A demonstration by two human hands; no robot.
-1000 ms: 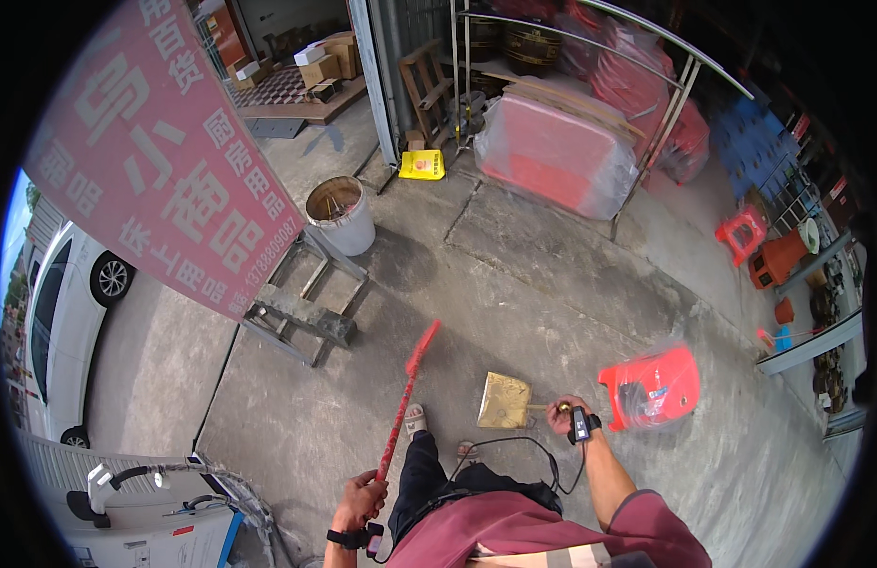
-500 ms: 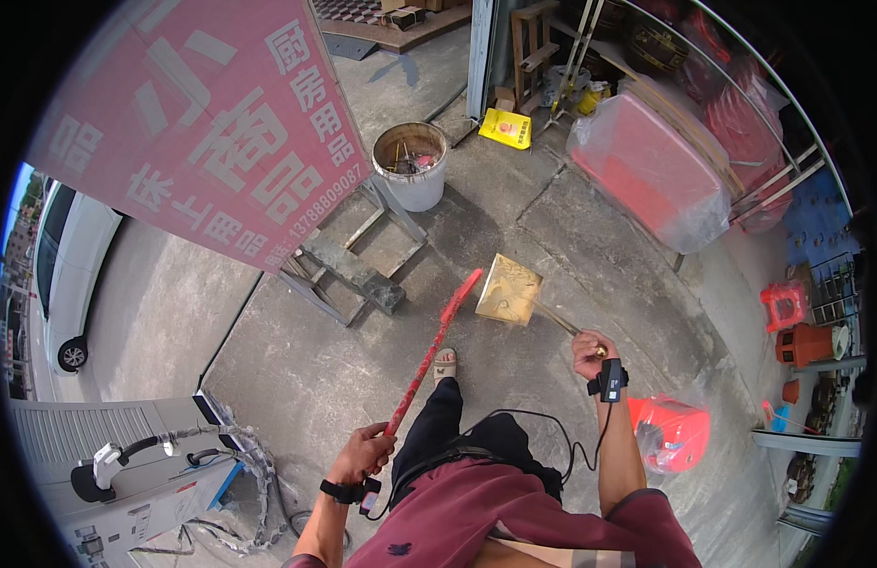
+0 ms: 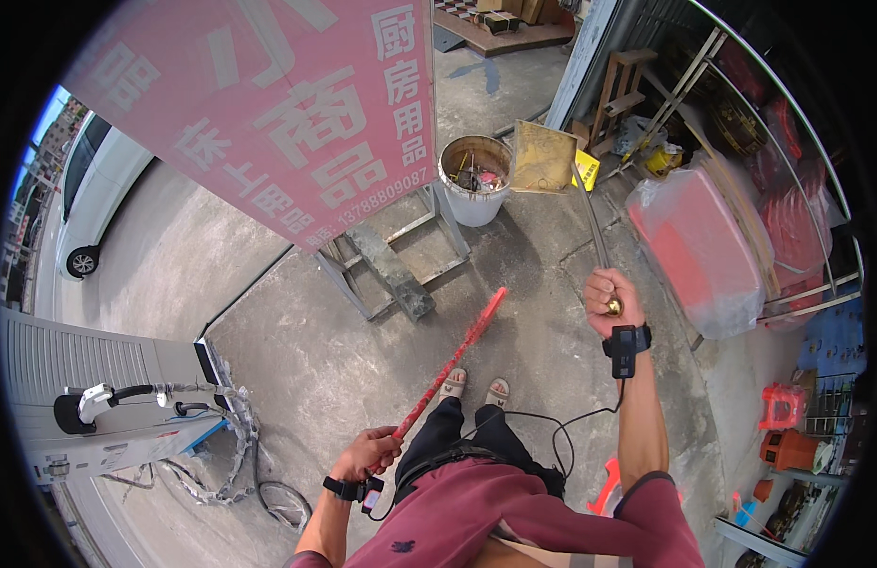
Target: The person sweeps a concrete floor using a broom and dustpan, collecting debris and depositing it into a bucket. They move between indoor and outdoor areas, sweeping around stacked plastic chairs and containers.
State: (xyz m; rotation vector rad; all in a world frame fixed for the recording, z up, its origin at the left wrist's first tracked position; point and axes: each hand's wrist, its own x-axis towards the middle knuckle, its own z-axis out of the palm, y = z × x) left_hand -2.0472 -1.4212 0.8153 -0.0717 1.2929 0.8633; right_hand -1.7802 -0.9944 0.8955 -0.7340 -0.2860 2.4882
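Note:
My left hand (image 3: pixel 370 452) is wrapped round the red patterned handle of a broom (image 3: pixel 448 371), whose narrow red head slants forward over the concrete. In my right hand (image 3: pixel 611 301) is the metal handle of a long-handled dustpan (image 3: pixel 542 159); the handle's round brass-coloured end shows at my fist. The dustpan's square, stained yellowish pan is held out ahead of me, just right of a white bucket (image 3: pixel 473 204). Rubbish lies inside the bucket, whose rim is dirty. Whether pan and bucket touch, I cannot tell.
A pink sign board (image 3: pixel 296 114) on a metal frame (image 3: pixel 448 251) stands left of the bucket. Behind the pan lies a yellow bag (image 3: pixel 585 170). Plastic-wrapped red goods (image 3: pixel 694 246) line the right side. A cabinet-like machine with hoses (image 3: pixel 107 407) stands at lower left.
My right hand has carried the dustpan forward and up to beside the bucket. The broom stays in my left hand. Both feet now show; the view has shifted as I moved.

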